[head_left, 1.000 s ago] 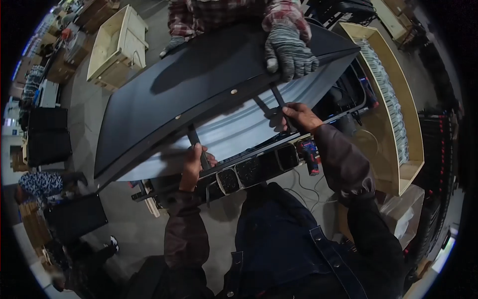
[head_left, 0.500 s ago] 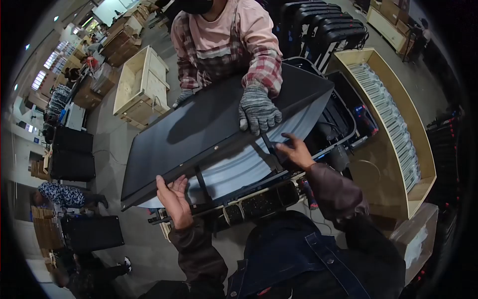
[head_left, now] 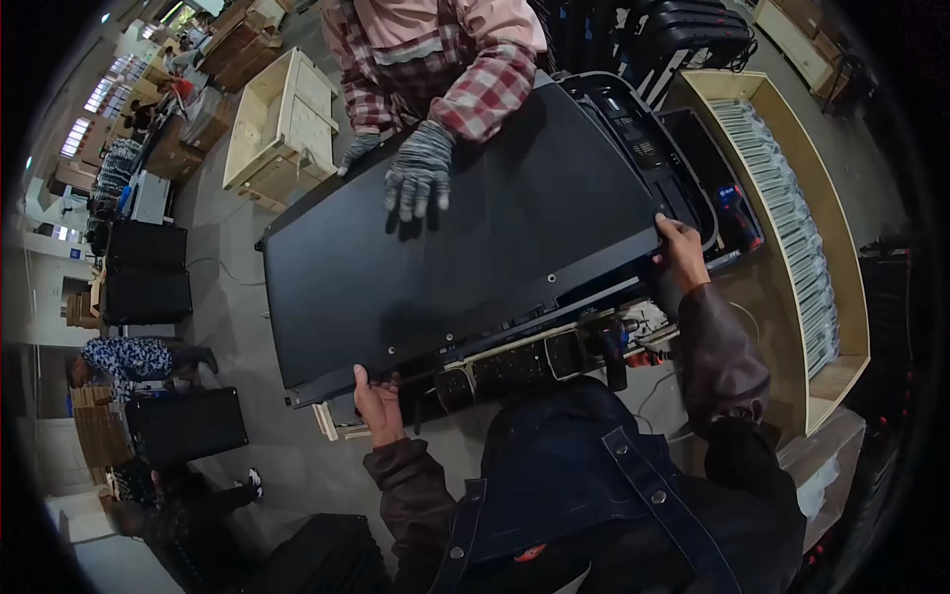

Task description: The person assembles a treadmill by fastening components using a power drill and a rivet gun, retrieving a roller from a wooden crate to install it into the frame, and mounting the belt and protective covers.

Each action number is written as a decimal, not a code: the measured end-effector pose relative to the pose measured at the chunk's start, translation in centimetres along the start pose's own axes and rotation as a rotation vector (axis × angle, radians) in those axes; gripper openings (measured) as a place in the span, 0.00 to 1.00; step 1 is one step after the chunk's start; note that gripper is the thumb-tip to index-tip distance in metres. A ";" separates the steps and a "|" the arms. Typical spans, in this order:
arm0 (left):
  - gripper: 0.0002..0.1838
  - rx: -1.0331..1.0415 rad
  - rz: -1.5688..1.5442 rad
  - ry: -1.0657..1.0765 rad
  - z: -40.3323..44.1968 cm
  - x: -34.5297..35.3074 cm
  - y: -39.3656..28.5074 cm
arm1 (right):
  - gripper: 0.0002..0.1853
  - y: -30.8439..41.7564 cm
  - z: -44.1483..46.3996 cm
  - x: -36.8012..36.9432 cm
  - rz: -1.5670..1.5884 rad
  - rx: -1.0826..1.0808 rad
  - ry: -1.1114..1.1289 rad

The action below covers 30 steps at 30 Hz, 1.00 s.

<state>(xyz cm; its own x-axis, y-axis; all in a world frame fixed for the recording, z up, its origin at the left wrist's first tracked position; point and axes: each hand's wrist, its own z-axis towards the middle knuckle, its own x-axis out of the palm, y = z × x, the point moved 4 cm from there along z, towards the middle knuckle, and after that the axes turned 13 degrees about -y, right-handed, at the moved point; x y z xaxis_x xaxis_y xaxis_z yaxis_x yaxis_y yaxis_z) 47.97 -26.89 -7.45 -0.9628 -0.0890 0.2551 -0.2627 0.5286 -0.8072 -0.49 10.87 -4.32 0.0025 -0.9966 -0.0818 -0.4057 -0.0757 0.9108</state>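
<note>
- head view: the black panel (head_left: 445, 247) lies tilted across black equipment (head_left: 631, 139), between the two people.
- the left hand (head_left: 379, 406), half open with thumb and fingers apart, touches the panel's near edge.
- the right hand (head_left: 682, 249) curls closed around its near right corner.
- a co-worker's gloved hand (head_left: 421, 168) is over the panel.

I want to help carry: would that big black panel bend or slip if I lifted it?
The black panel is probably stiff, since it looks flat between the left hand and right hand. It may be slippery, as its top looks smooth.
</note>
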 end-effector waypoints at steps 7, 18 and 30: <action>0.23 0.049 0.038 -0.035 1.7 -2.3 1.3 | 0.23 -3.3 -1.5 -1.6 -0.181 -0.265 0.009; 0.29 -0.060 0.488 -0.021 3.5 -4.5 -0.5 | 0.27 -0.6 -4.0 -1.1 -0.792 -0.645 -0.017; 0.43 0.120 0.132 -0.139 6.3 -4.0 1.8 | 0.33 0.8 -5.3 -1.7 -0.671 -0.534 0.274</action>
<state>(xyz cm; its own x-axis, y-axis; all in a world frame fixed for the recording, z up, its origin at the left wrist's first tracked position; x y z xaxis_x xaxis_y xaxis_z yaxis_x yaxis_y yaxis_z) 50.95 -30.94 -13.28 -0.9866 -0.1456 0.0735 -0.1311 0.4398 -0.8885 4.01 12.37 -1.30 0.3318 -0.7050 -0.6269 0.2377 -0.5806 0.7787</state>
